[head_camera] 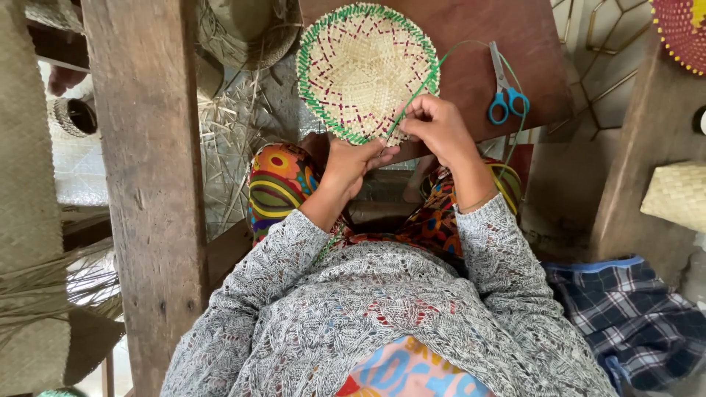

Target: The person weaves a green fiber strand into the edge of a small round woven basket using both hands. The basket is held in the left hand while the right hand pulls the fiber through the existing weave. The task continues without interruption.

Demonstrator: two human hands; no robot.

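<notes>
A round woven straw mat (362, 66) with a green rim and purple accents lies on a brown wooden board (485, 59) over my lap. My left hand (354, 163) grips the mat's near edge from below. My right hand (435, 126) pinches a thin green strip (415, 92) at the rim, and the strip loops away to the right across the board. Blue-handled scissors (506, 88) lie on the board just right of my right hand.
A thick wooden post (151, 184) stands close on the left, with straw hats (250, 29) and loose straw behind it. A woven box (676, 195) and a red woven mat (680, 29) are at the right. Plaid cloth (632, 316) lies at lower right.
</notes>
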